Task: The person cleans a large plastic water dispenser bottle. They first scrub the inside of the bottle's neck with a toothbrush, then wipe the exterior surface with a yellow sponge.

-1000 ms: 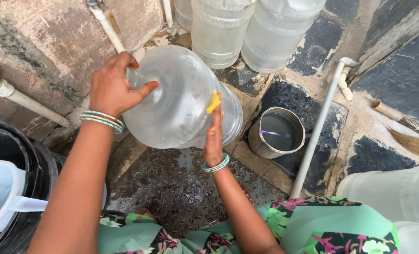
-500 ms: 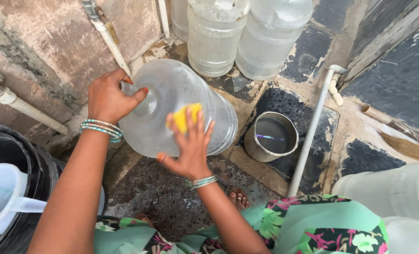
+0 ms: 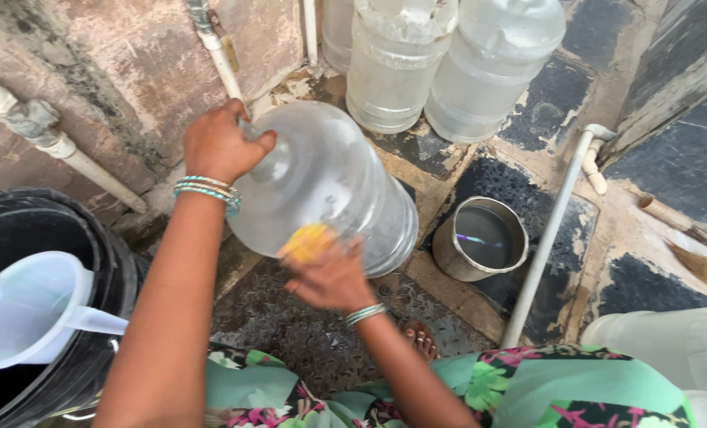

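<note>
left hand [image 3: 218, 145] grips jug [image 3: 329, 186] neck; right hand [image 3: 333, 277] presses sponge [image 3: 307, 240].

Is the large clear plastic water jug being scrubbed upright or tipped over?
Tipped. The large clear plastic water jug lies slanted, its neck gripped by the left hand, while the right hand presses a yellow sponge against its side.

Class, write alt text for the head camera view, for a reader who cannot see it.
A person's left hand grips the neck of a large clear water jug tilted on its side, while the right hand presses a yellow sponge against it. A small metal pot of water and two upright jugs stand nearby on wet stone ground.
</note>
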